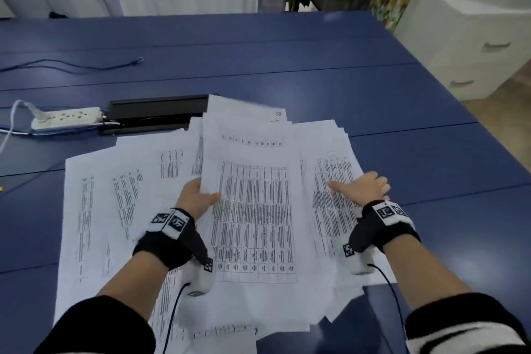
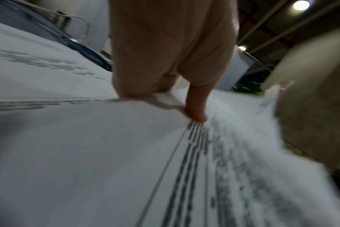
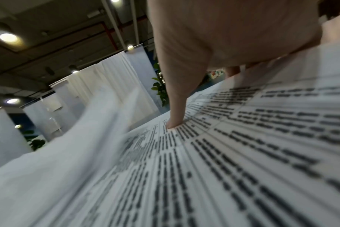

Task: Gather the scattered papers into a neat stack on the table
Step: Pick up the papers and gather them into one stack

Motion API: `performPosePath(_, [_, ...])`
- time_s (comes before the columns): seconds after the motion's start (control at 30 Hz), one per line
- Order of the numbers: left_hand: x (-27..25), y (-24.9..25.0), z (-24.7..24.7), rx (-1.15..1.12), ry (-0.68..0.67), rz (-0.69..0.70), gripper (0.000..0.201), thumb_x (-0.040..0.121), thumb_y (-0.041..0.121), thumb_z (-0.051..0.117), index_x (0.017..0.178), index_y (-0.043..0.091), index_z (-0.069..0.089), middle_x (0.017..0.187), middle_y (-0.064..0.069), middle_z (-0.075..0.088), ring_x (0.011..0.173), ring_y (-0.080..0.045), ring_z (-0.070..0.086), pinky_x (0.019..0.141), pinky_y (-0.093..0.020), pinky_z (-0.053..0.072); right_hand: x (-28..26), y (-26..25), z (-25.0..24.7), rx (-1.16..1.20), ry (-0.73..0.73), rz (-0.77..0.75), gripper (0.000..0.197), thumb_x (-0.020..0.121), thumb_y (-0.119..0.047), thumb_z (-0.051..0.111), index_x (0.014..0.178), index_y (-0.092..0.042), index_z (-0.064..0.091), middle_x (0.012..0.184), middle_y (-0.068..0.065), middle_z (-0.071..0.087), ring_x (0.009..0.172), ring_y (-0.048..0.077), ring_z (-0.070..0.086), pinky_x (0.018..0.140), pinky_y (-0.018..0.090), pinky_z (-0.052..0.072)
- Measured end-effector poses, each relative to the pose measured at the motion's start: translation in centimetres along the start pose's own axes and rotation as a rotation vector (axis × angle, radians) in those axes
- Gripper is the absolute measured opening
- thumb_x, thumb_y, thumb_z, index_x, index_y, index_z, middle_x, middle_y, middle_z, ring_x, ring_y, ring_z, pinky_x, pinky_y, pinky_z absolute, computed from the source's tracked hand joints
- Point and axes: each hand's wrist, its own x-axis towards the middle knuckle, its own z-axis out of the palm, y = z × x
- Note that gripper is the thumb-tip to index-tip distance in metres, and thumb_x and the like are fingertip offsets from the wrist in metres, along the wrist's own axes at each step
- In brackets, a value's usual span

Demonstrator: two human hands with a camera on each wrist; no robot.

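My left hand [image 1: 198,198] pinches the centre sheet [image 1: 253,204], long axis running up the frame, while my right hand [image 1: 362,187] presses flat on sheets [image 1: 333,181] just right; loose papers [image 1: 115,210] fan lower left.

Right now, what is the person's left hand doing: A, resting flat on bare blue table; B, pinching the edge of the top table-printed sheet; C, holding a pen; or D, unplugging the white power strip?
B: the left hand pinches the left edge of the top sheet, thumb on its printed face, the other fingers going under it.
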Motion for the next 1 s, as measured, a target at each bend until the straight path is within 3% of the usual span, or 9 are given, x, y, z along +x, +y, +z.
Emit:
performPosePath(0.1, [0.0, -0.5, 0.3, -0.108, -0.011, -0.019, 0.041, 0.087, 0.001, 0.058, 0.127, 0.001, 0.049, 0.122, -0.008, 0.057, 0.110, -0.020, 0.053, 0.099, -0.039, 0.040, 0.0, 0.1, 0.1, 0.013, 0.017, -0.007, 0.104, 0.062, -0.059, 0.077, 0.133, 0.001, 0.030, 0.139, 0.019, 0.030, 0.132, 0.035, 0.027, 0.108, 0.046, 0.025])
performPosePath(0.23, [-0.5, -1.4, -0.2, -0.285, 0.065, -0.049, 0.037, 0.089, 0.002, 0.056, 0.126, -0.001, 0.050, 0.122, -0.012, 0.058, 0.105, -0.022, 0.054, 0.093, -0.033, 0.040, -0.5, -0.3, 0.4, 0.025, -0.006, -0.031, 0.099, 0.064, -0.054, 0.077, 0.132, 0.001, 0.031, 0.139, 0.020, 0.035, 0.131, 0.037, 0.032, 0.107, 0.048, 0.028])
performPosePath(0.3, [-0.2, -2.6, 0.3, -0.135, 0.109, -0.076, 0.040, 0.090, 0.008, 0.057, 0.127, -0.002, 0.048, 0.126, -0.013, 0.056, 0.113, -0.027, 0.054, 0.098, -0.038, 0.041, -0.9, -1.0, 0.8, 0.065, -0.067, -0.043, 0.099, 0.065, -0.051, 0.078, 0.133, 0.003, 0.031, 0.139, 0.021, 0.038, 0.130, 0.038, 0.036, 0.107, 0.049, 0.032])
performPosePath(0.4, [-0.4, -3.2, 2.3, 0.110, 0.027, -0.105, 0.056, 0.090, 0.020, 0.056, 0.137, -0.002, 0.035, 0.140, -0.018, 0.044, 0.127, -0.034, 0.044, 0.107, -0.044, 0.037, -1.2, -1.9, 1.3, 0.115, -0.179, -0.093, 0.087, 0.076, -0.047, 0.070, 0.133, 0.006, 0.032, 0.136, 0.023, 0.043, 0.126, 0.038, 0.042, 0.104, 0.047, 0.038])
performPosePath(0.5, [-0.9, -2.4, 4.1, 0.214, -0.032, -0.116, 0.067, 0.094, 0.027, 0.049, 0.145, 0.000, 0.016, 0.152, -0.019, 0.016, 0.136, -0.036, 0.030, 0.113, -0.044, 0.029, -1.6, -2.1, 1.3, 0.088, -0.216, -0.117, 0.074, 0.088, -0.044, 0.056, 0.137, 0.006, 0.031, 0.142, 0.024, 0.034, 0.133, 0.037, 0.032, 0.106, 0.042, 0.031])
performPosePath(0.57, [-1.2, -1.6, 5.3, 0.173, -0.079, -0.096, 0.069, 0.094, 0.028, 0.047, 0.147, 0.002, 0.011, 0.153, -0.017, 0.011, 0.138, -0.035, 0.027, 0.114, -0.044, 0.027, -1.7, -2.0, 1.3, 0.088, -0.223, -0.124, 0.068, 0.092, -0.038, 0.051, 0.139, 0.006, 0.026, 0.146, 0.023, 0.026, 0.135, 0.037, 0.026, 0.107, 0.041, 0.029])
performPosePath(0.73, [-1.5, -0.1, 6.8, -0.025, -0.197, -0.046, 0.060, 0.093, 0.021, 0.050, 0.145, 0.008, 0.023, 0.150, -0.005, 0.031, 0.136, -0.026, 0.034, 0.114, -0.048, 0.028, -1.6, -1.7, 0.8, 0.125, -0.243, -0.136, 0.057, 0.098, -0.030, 0.036, 0.143, 0.003, 0.021, 0.148, 0.020, 0.022, 0.136, 0.037, 0.025, 0.109, 0.044, 0.027])
performPosePath(0.83, [-0.8, 0.2, 6.4, -0.107, -0.198, -0.076, 0.050, 0.092, 0.015, 0.050, 0.140, 0.008, 0.035, 0.142, -0.007, 0.046, 0.128, -0.026, 0.046, 0.109, -0.045, 0.036, -1.5, -1.0, 0.4, 0.145, -0.212, -0.134, 0.053, 0.099, -0.027, 0.034, 0.141, 0.003, 0.024, 0.146, 0.022, 0.024, 0.134, 0.037, 0.025, 0.108, 0.043, 0.026])
performPosePath(1.0, [-0.9, 1.6, 7.1, -0.112, -0.159, -0.113, 0.048, 0.091, 0.016, 0.053, 0.134, 0.000, 0.038, 0.137, -0.011, 0.049, 0.124, -0.029, 0.048, 0.106, -0.041, 0.038, -1.9, -1.2, 1.1, 0.202, -0.236, -0.193, 0.047, 0.096, -0.014, 0.036, 0.138, 0.003, 0.025, 0.139, 0.020, 0.030, 0.127, 0.037, 0.034, 0.104, 0.043, 0.031])
